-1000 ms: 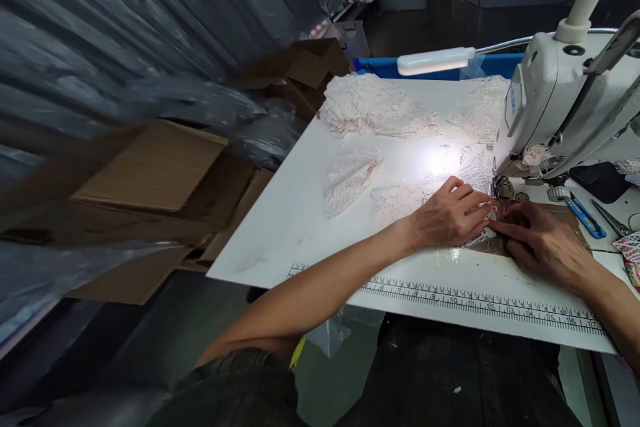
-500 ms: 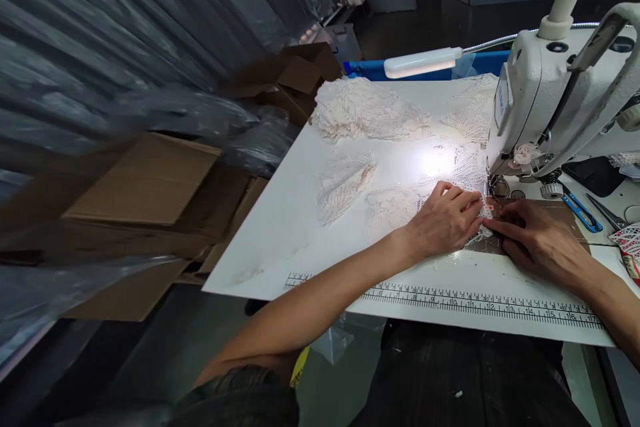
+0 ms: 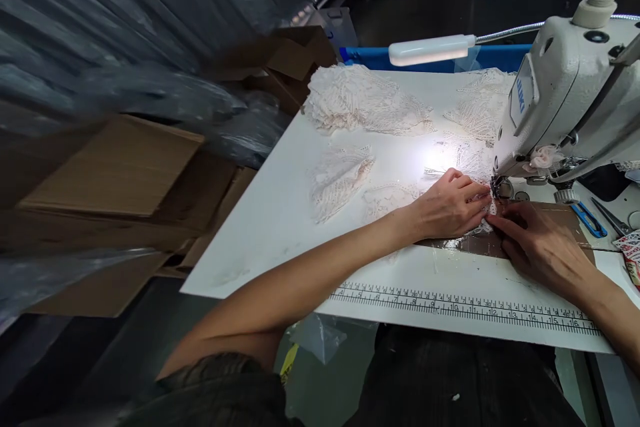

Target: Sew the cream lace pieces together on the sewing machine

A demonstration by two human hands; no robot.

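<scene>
A strip of white lace (image 3: 481,229) lies at the presser foot (image 3: 496,185) of the white sewing machine (image 3: 547,90). My left hand (image 3: 453,203) is closed on the lace just left of the foot, its bent fingers close together. From the right, my right hand (image 3: 543,240) pinches the lace edge just in front of the foot, index finger stretched toward the left fingertips. The fingers partly hide the lace. Under both hands is a brown plate (image 3: 565,217) on the machine bed.
Lace piles (image 3: 363,100) lie at the table's back, with a smaller lace piece (image 3: 340,180) nearer. A lamp (image 3: 431,50) hangs above. Blue thread snips (image 3: 589,219) and scissors (image 3: 611,217) lie right. A printed ruler (image 3: 450,307) runs along the front edge; cardboard boxes (image 3: 115,163) stand left.
The view has shifted slightly, so the machine appears larger and farther right. Both hands remain on the lace by the foot, with the left fingers a little closer to it.
</scene>
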